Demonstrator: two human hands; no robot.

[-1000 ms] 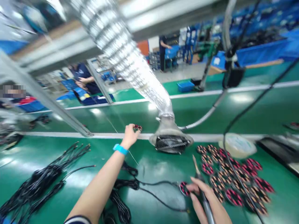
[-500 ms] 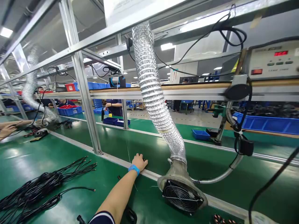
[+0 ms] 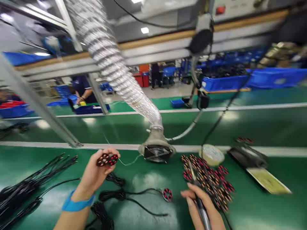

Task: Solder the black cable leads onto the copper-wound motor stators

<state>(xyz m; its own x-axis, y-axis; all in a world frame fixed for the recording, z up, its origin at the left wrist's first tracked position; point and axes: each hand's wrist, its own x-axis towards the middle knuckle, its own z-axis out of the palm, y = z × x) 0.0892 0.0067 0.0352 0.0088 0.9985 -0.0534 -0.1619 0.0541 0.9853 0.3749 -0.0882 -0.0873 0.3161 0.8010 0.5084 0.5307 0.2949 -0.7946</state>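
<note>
My left hand, with a blue wristband, is closed on small round discs dotted with copper and red. A thin pale wire trails from beside its fingers. In my right hand is a soldering iron, its tip over a spread of similar round discs. Between my hands lies a black cable, with a single red-and-black disc by its end. More coiled black cable sits close to my left wrist.
A fan hood on a silver duct hangs behind the hands. Black cables lie in bundles at left. A tape roll and a black holder with a yellow sponge stand at right. A person works across the bench.
The view has swung right. My left hand has come back from the rail at the bench's rear and now holds discs. My right hand has come into view with the soldering iron.
</note>
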